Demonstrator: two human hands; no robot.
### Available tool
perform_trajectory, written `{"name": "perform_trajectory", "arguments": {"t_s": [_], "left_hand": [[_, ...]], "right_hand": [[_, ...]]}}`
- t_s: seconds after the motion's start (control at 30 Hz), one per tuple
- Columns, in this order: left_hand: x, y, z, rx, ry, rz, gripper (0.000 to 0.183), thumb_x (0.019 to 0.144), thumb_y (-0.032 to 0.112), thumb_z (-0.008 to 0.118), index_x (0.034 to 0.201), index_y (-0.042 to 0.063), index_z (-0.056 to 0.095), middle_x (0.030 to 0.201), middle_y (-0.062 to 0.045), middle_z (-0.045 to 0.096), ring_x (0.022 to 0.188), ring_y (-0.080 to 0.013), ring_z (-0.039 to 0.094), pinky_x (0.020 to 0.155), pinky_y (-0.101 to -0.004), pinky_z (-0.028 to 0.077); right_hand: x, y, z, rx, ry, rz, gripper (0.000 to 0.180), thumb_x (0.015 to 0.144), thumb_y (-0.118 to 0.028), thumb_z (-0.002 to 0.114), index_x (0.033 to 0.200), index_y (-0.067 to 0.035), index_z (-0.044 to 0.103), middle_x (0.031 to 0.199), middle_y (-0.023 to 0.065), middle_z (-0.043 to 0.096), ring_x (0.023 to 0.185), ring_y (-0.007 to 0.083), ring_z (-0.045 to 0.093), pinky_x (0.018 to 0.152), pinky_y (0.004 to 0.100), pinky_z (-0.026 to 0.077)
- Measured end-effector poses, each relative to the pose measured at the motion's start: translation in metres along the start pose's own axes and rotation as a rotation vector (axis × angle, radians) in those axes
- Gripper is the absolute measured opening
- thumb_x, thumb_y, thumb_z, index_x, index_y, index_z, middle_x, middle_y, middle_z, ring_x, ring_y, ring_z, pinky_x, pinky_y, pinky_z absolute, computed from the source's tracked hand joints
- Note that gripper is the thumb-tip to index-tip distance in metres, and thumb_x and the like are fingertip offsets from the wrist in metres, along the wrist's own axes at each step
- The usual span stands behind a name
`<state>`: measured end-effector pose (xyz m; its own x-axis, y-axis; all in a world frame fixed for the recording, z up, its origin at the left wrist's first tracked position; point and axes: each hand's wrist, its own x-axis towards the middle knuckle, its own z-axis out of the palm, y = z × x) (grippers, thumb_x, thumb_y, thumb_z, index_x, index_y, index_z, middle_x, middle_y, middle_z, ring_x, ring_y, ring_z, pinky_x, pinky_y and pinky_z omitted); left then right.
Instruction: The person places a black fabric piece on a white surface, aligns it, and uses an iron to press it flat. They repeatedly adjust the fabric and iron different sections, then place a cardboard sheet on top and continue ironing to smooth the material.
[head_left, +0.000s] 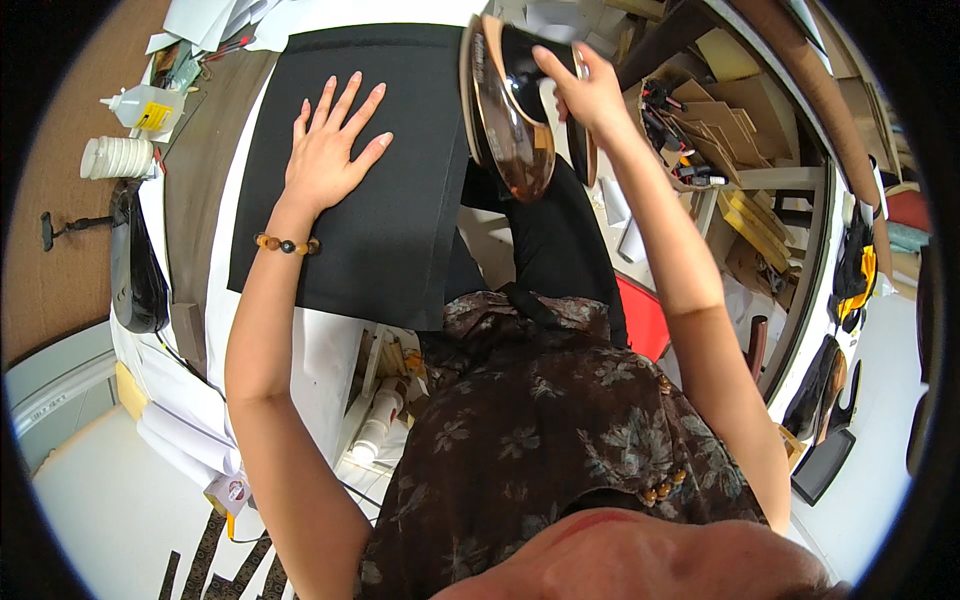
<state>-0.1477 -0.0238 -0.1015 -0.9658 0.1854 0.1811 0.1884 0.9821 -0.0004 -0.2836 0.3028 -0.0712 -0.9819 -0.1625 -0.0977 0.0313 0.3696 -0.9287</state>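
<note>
A black fabric-like sheet (390, 225) lies over the white-covered table, its near right part reaching past the table edge towards the lap. My left hand (330, 150) rests palm down on the sheet with the fingers spread. At the right, my right hand (589, 90) is closed around the handle of a steam iron (517, 112) with a dark, glossy, see-through body. The iron is held tilted just beside the sheet's right edge, above the legs. Its soleplate faces left, towards the sheet; whether it touches the edge cannot be told.
At the left stand a squeeze bottle (154, 111), a stack of white round lids or cups (118, 158) and a black glossy device (139, 262). White paper sheets (217, 22) lie at the far left. To the right are shelves with cardboard pieces (727, 124) and a red stool seat (642, 319).
</note>
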Motion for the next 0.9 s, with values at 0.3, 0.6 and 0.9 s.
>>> {"name": "perform_trajectory", "arguments": {"t_s": [0.3,0.6,0.9], "left_hand": [[0.001,0.008,-0.003,0.002,0.051,-0.015,0.062,0.101,0.056,0.050,0.158,0.033,0.040,0.167,-0.003,0.031,0.156,-0.0283,0.024,0.125,-0.0523,0.018],[-0.048,0.017,-0.014,-0.024,0.064,-0.136,0.059,0.102,0.051,0.053,0.154,0.023,0.048,0.162,-0.012,0.040,0.150,-0.0327,0.035,0.123,-0.0494,0.027],[-0.067,0.020,0.000,-0.002,0.170,-0.163,0.061,0.102,0.058,0.049,0.158,0.035,0.040,0.166,-0.005,0.035,0.154,-0.0286,0.028,0.125,-0.0499,0.020]], "right_hand": [[-0.067,0.016,-0.024,0.346,0.049,0.121,0.032,0.094,-0.033,0.076,0.089,-0.006,0.060,0.061,-0.0005,0.055,0.045,0.0102,0.050,0.042,0.0275,0.041],[-0.069,-0.073,-0.013,0.155,-0.130,-0.208,0.040,0.093,-0.039,0.075,0.105,-0.001,0.066,0.080,0.0071,0.065,0.071,0.0155,0.063,0.067,0.0311,0.051],[-0.133,-0.034,0.035,-0.121,-0.088,-0.566,0.043,0.087,-0.031,0.083,0.114,0.000,0.067,0.074,0.0112,0.068,0.065,0.0152,0.064,0.063,0.0280,0.050]]}}
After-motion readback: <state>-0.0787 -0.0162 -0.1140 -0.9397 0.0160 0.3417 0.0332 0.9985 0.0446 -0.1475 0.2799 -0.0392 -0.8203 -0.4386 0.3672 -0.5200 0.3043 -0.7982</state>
